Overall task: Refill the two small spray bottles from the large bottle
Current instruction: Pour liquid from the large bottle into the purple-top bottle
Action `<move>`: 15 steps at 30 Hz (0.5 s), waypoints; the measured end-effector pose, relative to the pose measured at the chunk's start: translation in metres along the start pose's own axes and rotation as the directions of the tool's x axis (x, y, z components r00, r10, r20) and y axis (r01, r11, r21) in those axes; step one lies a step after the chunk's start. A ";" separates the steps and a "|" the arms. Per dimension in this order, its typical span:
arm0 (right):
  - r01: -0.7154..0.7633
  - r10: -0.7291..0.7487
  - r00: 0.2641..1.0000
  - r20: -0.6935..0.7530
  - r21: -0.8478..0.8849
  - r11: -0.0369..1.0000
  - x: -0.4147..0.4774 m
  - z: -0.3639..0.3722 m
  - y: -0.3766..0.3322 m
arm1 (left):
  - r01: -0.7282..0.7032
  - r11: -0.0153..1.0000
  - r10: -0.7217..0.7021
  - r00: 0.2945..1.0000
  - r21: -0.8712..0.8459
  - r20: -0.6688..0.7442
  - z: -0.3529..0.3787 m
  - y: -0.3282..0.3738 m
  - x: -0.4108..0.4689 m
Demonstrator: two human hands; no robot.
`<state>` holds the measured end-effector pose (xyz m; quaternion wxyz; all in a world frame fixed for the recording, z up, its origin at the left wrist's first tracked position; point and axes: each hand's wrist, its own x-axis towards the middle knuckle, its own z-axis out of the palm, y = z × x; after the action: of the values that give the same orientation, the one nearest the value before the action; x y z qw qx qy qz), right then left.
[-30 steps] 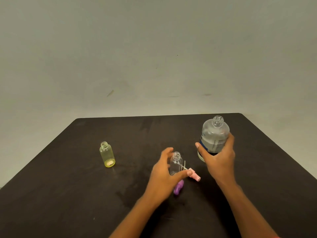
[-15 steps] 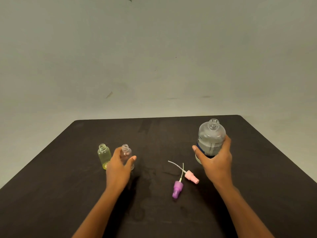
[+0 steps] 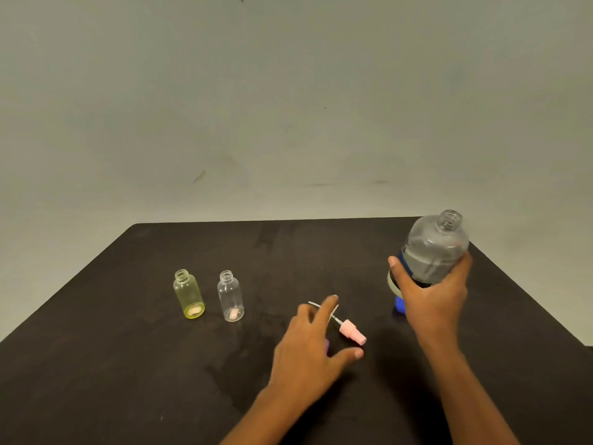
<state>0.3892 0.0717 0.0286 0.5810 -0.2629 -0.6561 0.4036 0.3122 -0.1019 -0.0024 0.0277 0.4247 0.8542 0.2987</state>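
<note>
Curled round the large bottle (image 3: 433, 248), the right hand (image 3: 433, 300) holds it tilted near the table's (image 3: 96, 364) far right corner, further right than half a second ago. The left hand (image 3: 305, 354), fingers spread and empty, has left the clear small bottle (image 3: 230, 295) and hovers over the pink spray head (image 3: 351, 332). That bottle stands just beside the yellow small bottle (image 3: 189, 293), toward the left edge. Both are round-shouldered see-through plastic with open necks.

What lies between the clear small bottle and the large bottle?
Head view: the pink spray head, the left hand over its tube, a purple piece under the hand.
</note>
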 end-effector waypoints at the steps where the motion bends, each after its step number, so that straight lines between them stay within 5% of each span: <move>1: -0.008 0.008 1.000 -0.017 0.002 1.000 0.001 -0.001 0.001 | -0.007 0.998 0.005 0.999 0.057 0.047 0.006 0.003 0.004; 15: -0.056 0.055 0.998 -0.020 -0.049 0.997 0.001 0.001 0.010 | -0.054 0.991 0.048 0.998 0.126 0.046 0.031 0.013 0.092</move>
<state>0.3869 0.0774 0.0204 0.5692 -0.2991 -0.6526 0.4008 0.2722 -0.0128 -0.0023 0.0112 0.4537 0.8596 0.2349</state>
